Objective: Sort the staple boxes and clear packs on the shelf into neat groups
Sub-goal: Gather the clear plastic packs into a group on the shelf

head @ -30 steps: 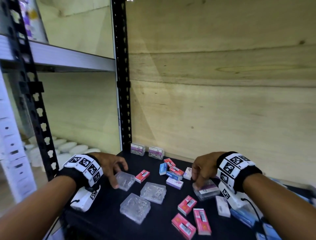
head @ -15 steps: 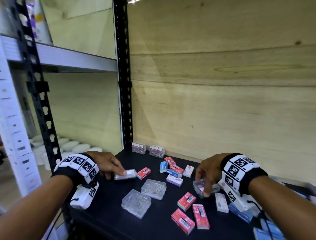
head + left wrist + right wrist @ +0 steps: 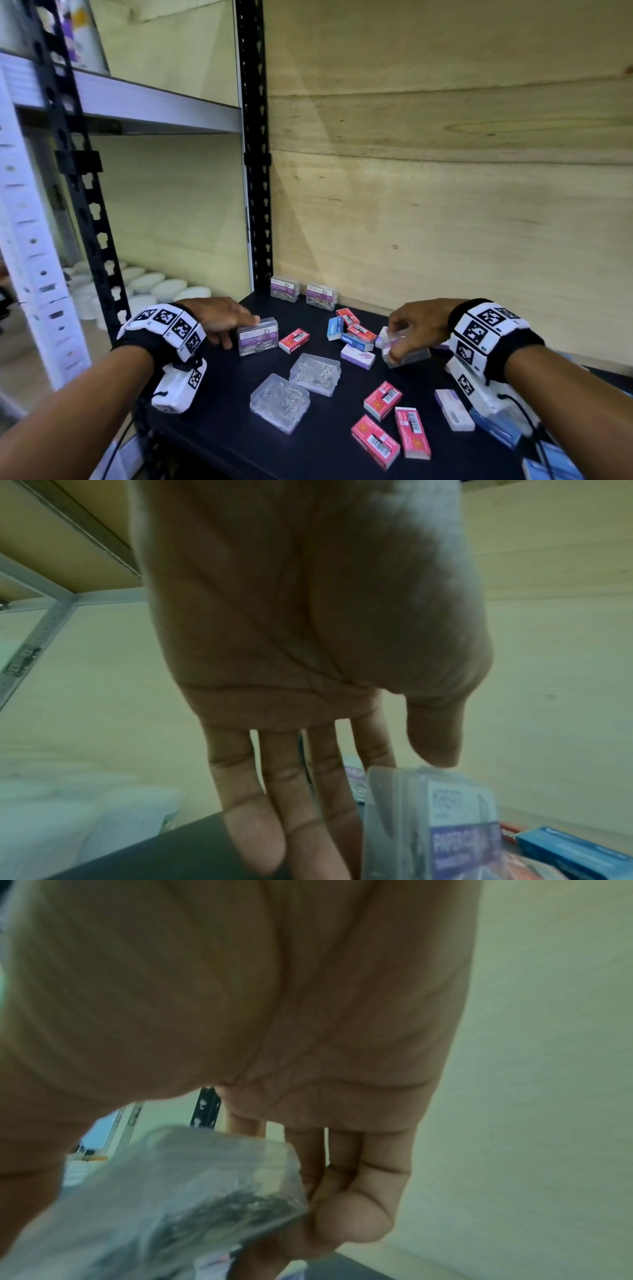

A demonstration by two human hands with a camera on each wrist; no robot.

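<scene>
On the black shelf [image 3: 239, 428] my left hand [image 3: 222, 322] pinches the top of a clear pack with a purple label [image 3: 257, 337] [image 3: 455, 829], which stands on its long edge. My right hand [image 3: 411, 329] curls round another clear pack [image 3: 407, 354] [image 3: 178, 1191] at the right. Two labelled clear packs [image 3: 285, 289] [image 3: 322, 296] stand against the back wall. Two more clear packs [image 3: 315, 373] [image 3: 280, 402] lie flat in the middle. Red staple boxes [image 3: 294, 340] [image 3: 382, 400] [image 3: 412, 432], blue ones [image 3: 335, 328] and pale purple ones [image 3: 357, 357] lie scattered between my hands.
A black perforated post [image 3: 253, 154] rises at the shelf's back left corner. Plywood [image 3: 445, 205] closes the back. White round lids [image 3: 164, 284] fill the neighbouring shelf to the left. More blue boxes [image 3: 496, 428] lie under my right forearm.
My left hand has tipped its clear pack up from flat onto its edge and shifted it right. My right hand has turned and raised its pack a little.
</scene>
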